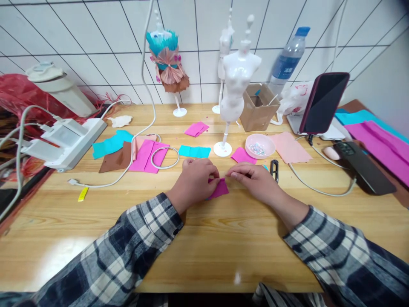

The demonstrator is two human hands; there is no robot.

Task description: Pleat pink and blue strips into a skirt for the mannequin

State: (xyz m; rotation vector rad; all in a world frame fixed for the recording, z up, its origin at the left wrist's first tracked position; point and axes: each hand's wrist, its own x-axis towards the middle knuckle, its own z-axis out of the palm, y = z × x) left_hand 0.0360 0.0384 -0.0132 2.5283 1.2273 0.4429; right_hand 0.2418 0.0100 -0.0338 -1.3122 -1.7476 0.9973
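My left hand (200, 181) is closed on a small magenta piece of crepe paper (220, 189), pinching it by its upper left edge just above the table. A sliver of turquoise shows under that piece. Close by on the right, my right hand (254, 179) has thumb and forefinger pressed together near the paper's upper corner; what they hold, if anything, is too small to make out. A turquoise strip (194, 152) lies beyond my left hand. Beyond my right hand are another magenta piece (243, 155) and a pink dish (267, 144) of small shiny beads.
A bare white mannequin (238, 81) stands ahead, a dressed mannequin (169, 68) farther left. A small cardboard box (258, 111), a black clipper (274, 169) and phones (364, 166) are on the right. A power strip (76, 147) and a loose white cable (119, 181) occupy the left.
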